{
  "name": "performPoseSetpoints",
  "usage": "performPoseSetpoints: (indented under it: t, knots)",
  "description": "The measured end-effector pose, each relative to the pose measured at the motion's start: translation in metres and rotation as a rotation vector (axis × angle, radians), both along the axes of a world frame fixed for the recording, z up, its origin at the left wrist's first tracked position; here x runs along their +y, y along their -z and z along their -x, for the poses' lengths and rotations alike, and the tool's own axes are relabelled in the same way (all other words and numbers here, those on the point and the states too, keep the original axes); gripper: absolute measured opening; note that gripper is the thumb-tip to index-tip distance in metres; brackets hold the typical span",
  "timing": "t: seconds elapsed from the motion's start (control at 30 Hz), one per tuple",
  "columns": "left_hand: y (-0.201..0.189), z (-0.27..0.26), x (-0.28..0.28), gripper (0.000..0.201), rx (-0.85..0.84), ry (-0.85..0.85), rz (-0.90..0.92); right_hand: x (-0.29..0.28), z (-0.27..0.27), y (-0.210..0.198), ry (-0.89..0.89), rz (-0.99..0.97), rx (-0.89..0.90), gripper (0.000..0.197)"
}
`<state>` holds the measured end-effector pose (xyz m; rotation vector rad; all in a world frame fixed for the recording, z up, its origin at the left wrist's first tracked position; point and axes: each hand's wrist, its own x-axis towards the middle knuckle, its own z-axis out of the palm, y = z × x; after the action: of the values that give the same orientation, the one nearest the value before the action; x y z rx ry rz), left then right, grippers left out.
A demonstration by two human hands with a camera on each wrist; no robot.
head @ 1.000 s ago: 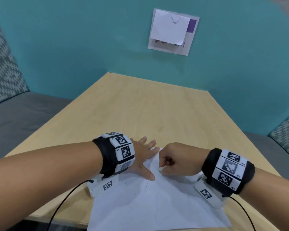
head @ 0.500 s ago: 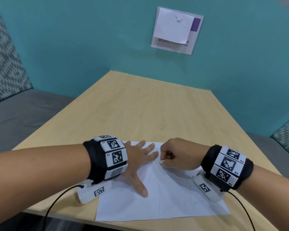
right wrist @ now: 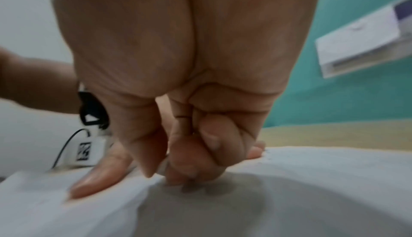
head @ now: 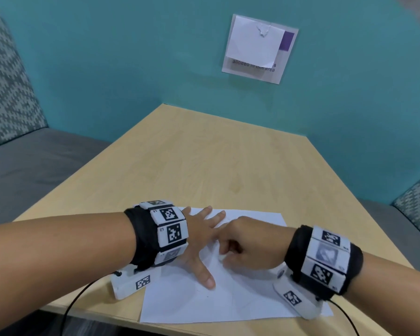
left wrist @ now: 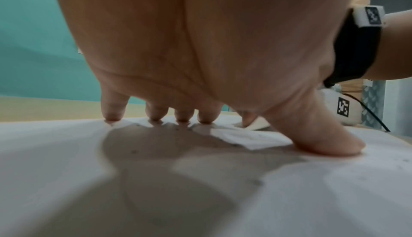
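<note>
- Paper [head: 228,304] lies flat on the near part of the table [head: 228,166], with its long side running left to right.
- Left hand [head: 201,238] presses it, fingers spread straight.
- Right hand [head: 252,243] is just beside, fingers curled down onto the paper; whether they pinch anything I cannot tell.

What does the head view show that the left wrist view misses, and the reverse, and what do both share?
Only the head view: the left wristband and the wording on the wall sign. Only the left wrist view: the palm of the left hand from below, its fingertips pressing the paper. Both: the paper on the table, the left hand spread on it, part of the right hand with a small white object.
</note>
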<state>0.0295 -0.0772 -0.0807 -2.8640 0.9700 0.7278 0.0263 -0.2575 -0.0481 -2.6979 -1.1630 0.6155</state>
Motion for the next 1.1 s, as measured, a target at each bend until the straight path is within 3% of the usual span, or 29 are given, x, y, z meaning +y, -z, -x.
performPoseSetpoints:
  t: [0.13,0.27,0.43,0.57,0.7,0.87,1.0,1.1]
  knots:
    - [0.001,0.000,-0.002,0.124,-0.001,-0.005,-0.029,-0.009,-0.022,-0.006,0.138,-0.002,-0.089,0.012]
    - [-0.001,0.001,0.000,0.116,0.005,-0.008,0.017,0.001,-0.004,-0.001,0.015,0.003,-0.015,0.008]
    - [-0.001,0.000,-0.002,0.119,0.013,-0.006,-0.020,-0.005,-0.014,-0.006,0.085,0.002,-0.056,0.010]
    - [0.001,-0.001,-0.003,0.124,-0.009,0.005,-0.048,0.006,0.018,0.000,-0.067,-0.013,0.054,0.004]
    - [-0.002,0.001,-0.002,0.118,-0.006,-0.004,-0.038,-0.007,-0.007,-0.004,0.058,0.002,-0.041,0.005]
    - [-0.001,0.000,-0.002,0.126,-0.021,0.004,-0.051,0.003,0.018,0.000,-0.056,-0.020,0.049,0.003]
    - [-0.002,0.001,-0.002,0.127,-0.005,-0.013,-0.052,-0.016,-0.013,-0.007,0.142,0.019,-0.071,0.010]
    - [-0.001,0.000,-0.003,0.127,0.000,-0.001,-0.052,-0.009,0.009,-0.001,0.048,0.007,-0.018,0.009]
